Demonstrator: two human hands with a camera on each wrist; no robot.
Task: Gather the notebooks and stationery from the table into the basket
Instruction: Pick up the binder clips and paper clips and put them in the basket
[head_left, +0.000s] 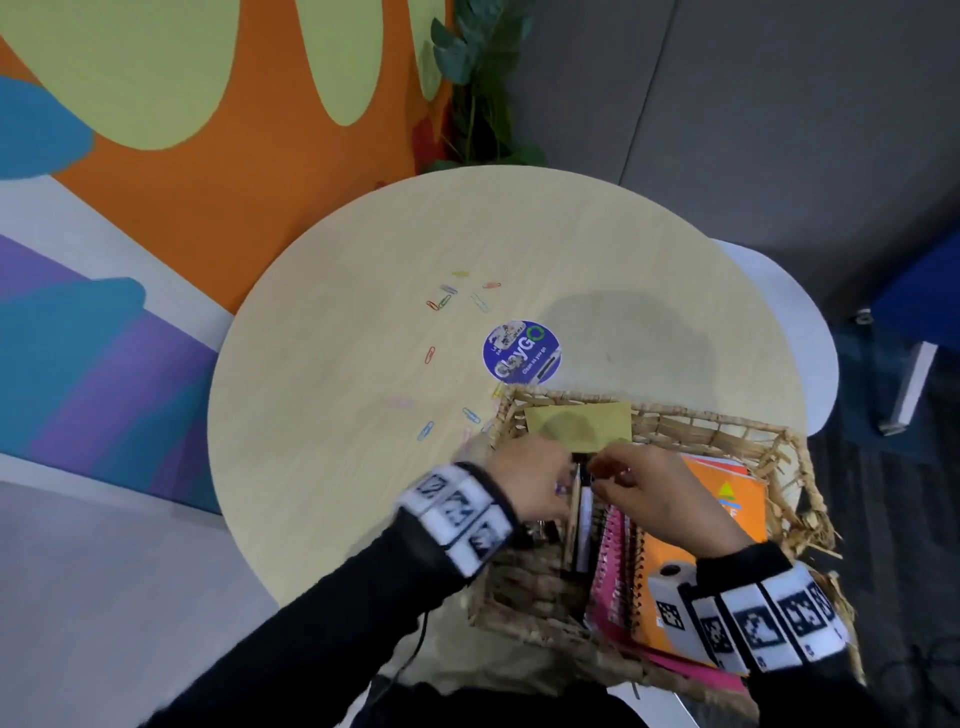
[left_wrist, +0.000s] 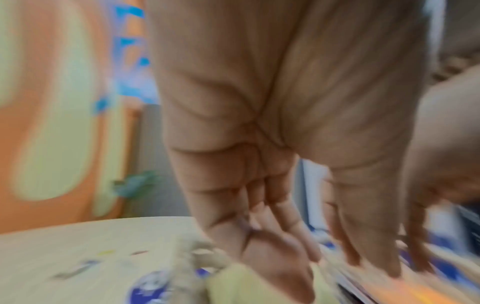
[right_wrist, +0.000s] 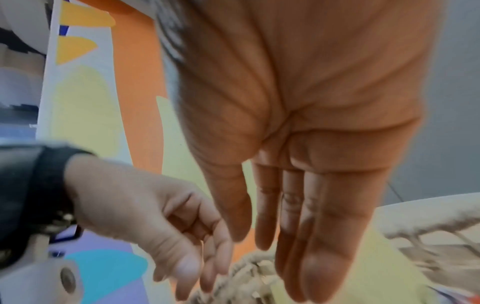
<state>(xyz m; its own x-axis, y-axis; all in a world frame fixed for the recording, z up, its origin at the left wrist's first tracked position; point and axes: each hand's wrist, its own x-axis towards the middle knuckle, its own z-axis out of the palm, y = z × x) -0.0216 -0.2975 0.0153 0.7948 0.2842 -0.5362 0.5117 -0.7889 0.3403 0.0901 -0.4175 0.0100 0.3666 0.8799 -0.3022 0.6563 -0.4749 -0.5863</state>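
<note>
1. Wicker basket (head_left: 657, 415) sits on the near right part of the round pale wood surface (head_left: 363, 322), its near end over the edge.
2. Inside it an orange notebook (head_left: 727, 512) lies along the right side, with pink spiral notebooks (head_left: 615, 561) to its left and a yellow-green pad (head_left: 579, 423) at the far end.
3. A pencil (head_left: 573, 514) and dark pens lie lengthwise in the left part of the basket, between the two hands.
4. The left hand (head_left: 530, 480) is over the basket's left part; from the right wrist view its fingers (right_wrist: 215, 253) hang loosely curled, and its grip holds nothing that can be made out.
5. The right hand (head_left: 657, 499) is above the notebooks; its fingers (right_wrist: 322, 246) reach out nearly straight in the right wrist view, grip relaxed and empty.
6. Coloured paper clips (head_left: 447, 301) lie scattered on the surface beyond and left of the basket, some just beside its far left corner.
7. A round blue sticker (head_left: 522, 352) is on the surface just beyond the basket.
</note>
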